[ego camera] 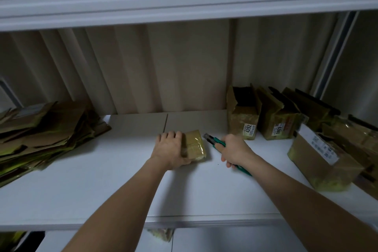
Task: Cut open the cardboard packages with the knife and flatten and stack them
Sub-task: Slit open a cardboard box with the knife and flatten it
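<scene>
Small taped cardboard package [194, 145] at shelf centre, on white shelf board [122, 180]. Left hand [170, 149] at its 9 o'clock, fingers curled over top edge, thumb under near side, gripping it; left part of package hidden. Green utility knife [216, 143] at 3 o'clock, tip just beside package, contact unclear; right hand [235, 150] wrapped around handle, handle mostly hidden. Flattened cardboard stack [45, 133] at 9 o'clock, cut off by frame. Opened boxes [272, 120] at 2 o'clock, labels partly legible.
</scene>
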